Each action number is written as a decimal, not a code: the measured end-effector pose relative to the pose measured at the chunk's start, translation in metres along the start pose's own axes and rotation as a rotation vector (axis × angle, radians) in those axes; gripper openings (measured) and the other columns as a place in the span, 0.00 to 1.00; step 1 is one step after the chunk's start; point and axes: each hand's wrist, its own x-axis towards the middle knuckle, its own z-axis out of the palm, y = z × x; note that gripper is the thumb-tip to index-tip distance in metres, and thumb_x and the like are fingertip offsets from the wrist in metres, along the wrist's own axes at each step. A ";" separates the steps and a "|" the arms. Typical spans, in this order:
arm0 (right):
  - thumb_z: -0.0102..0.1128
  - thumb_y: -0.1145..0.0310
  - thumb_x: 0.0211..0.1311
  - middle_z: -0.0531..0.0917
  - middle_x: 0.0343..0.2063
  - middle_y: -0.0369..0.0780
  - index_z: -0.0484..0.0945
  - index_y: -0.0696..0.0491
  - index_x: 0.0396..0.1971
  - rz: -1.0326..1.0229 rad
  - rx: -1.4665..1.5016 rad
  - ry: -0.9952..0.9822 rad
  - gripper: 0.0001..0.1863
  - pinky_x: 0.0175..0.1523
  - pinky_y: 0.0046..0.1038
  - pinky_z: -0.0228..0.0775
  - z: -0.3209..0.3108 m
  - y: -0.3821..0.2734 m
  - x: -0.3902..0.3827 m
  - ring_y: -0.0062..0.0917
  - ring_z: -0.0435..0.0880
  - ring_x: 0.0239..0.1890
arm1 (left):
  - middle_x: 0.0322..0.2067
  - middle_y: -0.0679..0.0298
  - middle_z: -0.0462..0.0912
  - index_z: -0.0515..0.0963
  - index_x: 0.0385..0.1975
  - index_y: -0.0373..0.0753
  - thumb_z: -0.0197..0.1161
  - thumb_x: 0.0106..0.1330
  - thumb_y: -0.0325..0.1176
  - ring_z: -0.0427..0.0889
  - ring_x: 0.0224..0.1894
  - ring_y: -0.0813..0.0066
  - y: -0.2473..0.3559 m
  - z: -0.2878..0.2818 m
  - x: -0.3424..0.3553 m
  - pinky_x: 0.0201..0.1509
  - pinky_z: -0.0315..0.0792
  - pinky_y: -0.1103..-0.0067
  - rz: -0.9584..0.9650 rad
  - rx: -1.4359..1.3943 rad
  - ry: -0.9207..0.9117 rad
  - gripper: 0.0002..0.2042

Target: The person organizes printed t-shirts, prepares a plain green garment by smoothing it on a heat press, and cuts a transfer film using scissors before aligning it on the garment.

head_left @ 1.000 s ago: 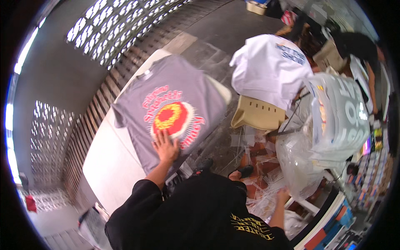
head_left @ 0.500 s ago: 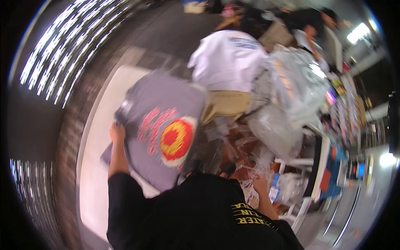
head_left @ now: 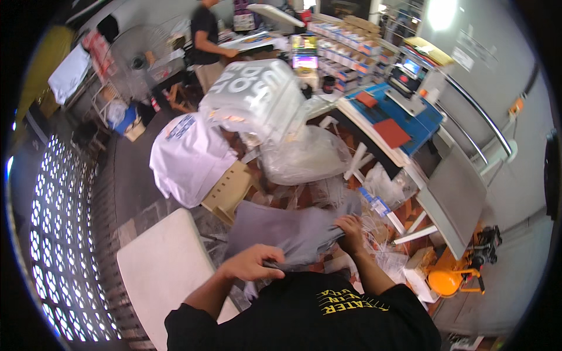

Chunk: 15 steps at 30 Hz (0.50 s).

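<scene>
Both hands — left hand [head_left: 253,263], right hand [head_left: 350,229] — grip grey shirt [head_left: 287,229].

A patterned lattice screen [head_left: 55,245] is letting daylight through along the left edge, beside a dark floor [head_left: 126,175]. A white surface [head_left: 161,269] is sitting at lower left. A standing fan [head_left: 132,61] is facing the room at upper left. A blue-topped workbench [head_left: 410,120] is running along the grey wall [head_left: 497,76] on the right, where a bright lamp [head_left: 442,13] is glaring overhead.
</scene>
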 end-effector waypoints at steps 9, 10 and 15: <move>0.59 0.82 0.45 0.84 0.34 0.48 0.81 0.57 0.34 0.632 -0.142 0.353 0.12 0.44 0.32 0.76 -0.228 0.108 -0.204 0.42 0.84 0.38 | 0.29 0.52 0.83 0.84 0.33 0.40 0.61 0.47 0.23 0.83 0.34 0.52 0.025 0.038 0.182 0.40 0.75 0.65 -0.140 1.182 0.291 0.13; 0.57 0.82 0.45 0.84 0.33 0.48 0.81 0.58 0.32 0.709 -0.105 0.416 0.12 0.44 0.31 0.75 -0.255 0.109 -0.215 0.41 0.85 0.38 | 0.30 0.52 0.83 0.84 0.33 0.39 0.59 0.46 0.23 0.83 0.36 0.51 0.022 0.043 0.211 0.41 0.75 0.64 -0.081 1.166 0.306 0.13; 0.47 0.85 0.45 0.85 0.31 0.44 0.84 0.60 0.34 0.867 -0.085 0.466 0.18 0.48 0.26 0.73 -0.402 0.106 -0.220 0.30 0.85 0.38 | 0.32 0.53 0.80 0.84 0.28 0.33 0.54 0.49 0.17 0.80 0.39 0.55 0.034 0.042 0.323 0.44 0.72 0.72 0.136 1.015 0.576 0.11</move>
